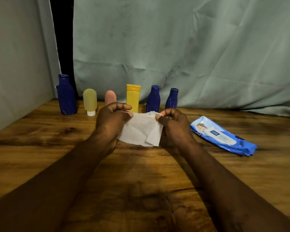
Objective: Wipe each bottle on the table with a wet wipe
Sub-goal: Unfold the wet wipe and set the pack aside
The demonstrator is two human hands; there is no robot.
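A white wet wipe [139, 129] is stretched between my left hand [112, 119] and my right hand [172, 124], each pinching an upper corner above the table's middle. Behind them several bottles stand in a row at the back: a tall blue bottle [66, 96], a pale yellow tube [90, 101] on its white cap, a pink tube [110, 97] partly hidden by my left hand, a yellow bottle [133, 97], a blue bottle [153, 99] and a smaller blue bottle [172, 98].
A blue wet-wipe pack [223, 136] lies flat to the right of my right hand. The wooden table [40, 139] meets a grey-green curtain [191, 56] at the back and a pale wall [15, 72] on the left.
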